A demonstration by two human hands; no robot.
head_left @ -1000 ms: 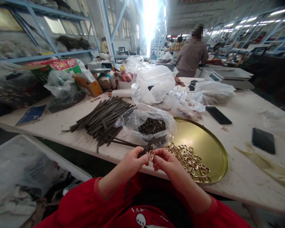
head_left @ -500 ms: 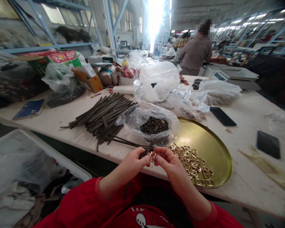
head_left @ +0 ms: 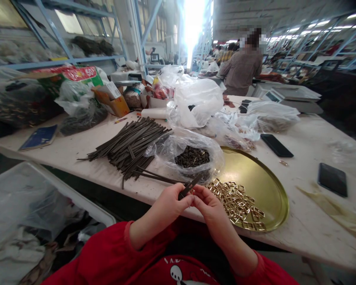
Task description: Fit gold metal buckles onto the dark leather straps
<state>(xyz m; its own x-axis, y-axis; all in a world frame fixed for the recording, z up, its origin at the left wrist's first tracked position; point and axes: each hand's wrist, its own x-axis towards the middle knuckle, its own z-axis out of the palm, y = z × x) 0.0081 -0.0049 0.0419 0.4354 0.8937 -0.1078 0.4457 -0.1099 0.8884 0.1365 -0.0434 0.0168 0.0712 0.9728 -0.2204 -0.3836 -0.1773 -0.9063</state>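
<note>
Close together at the table's front edge, both my hands are closed around small parts. My left hand (head_left: 175, 200) pinches a dark strap (head_left: 190, 187) whose end sticks up to the right. In my right hand (head_left: 206, 201) the fingertips press against the left ones on a gold buckle, mostly hidden by the fingers. Just right of my hands, many loose gold buckles (head_left: 235, 204) lie on a round gold tray (head_left: 255, 170). Behind my hands sits an open clear plastic bag (head_left: 163, 150) of small dark pieces (head_left: 192, 157). A heap of long dark straps (head_left: 130, 144) lies to the left.
Two black phones (head_left: 276, 145) (head_left: 332, 179) lie on the right of the table. Filled plastic bags (head_left: 198, 99) and an orange box (head_left: 114, 102) stand at the back. A blue booklet (head_left: 38, 136) rests at left, above a white bin (head_left: 77, 202). A person (head_left: 243, 65) stands beyond.
My hands have drawn together, and my fingertips now touch over the buckle, which showed between them before. The strap's end points further up to the right.
</note>
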